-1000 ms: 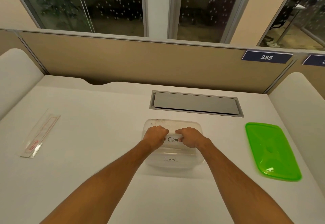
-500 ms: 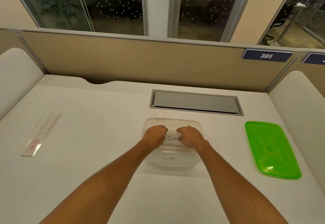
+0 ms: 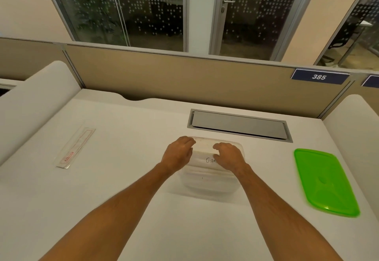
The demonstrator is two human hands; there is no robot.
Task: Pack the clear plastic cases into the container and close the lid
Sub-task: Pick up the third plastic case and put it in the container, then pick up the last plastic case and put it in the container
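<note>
A translucent container (image 3: 209, 188) stands open at the middle of the white desk. Inside it lies a clear plastic case (image 3: 204, 157) with a handwritten label that starts "GIRA". My left hand (image 3: 178, 155) hovers over the case's left end and my right hand (image 3: 229, 157) over its right end, covering part of the label. Both hands have their fingers loosened and apart, reaching toward the container's far rim. Another clear case (image 3: 74, 148) with a red label lies flat at the far left. The green lid (image 3: 325, 181) lies flat at the right.
A grey cable hatch (image 3: 239, 125) is set into the desk just behind the container. A beige partition (image 3: 194, 78) closes the back, and white side panels (image 3: 34, 100) flank the desk. A sign reads 385 (image 3: 319, 76).
Both hands were closed fists gripping the labelled case's ends; now the fingers have opened and slid toward the container's far rim. The camera view shifted slightly.
</note>
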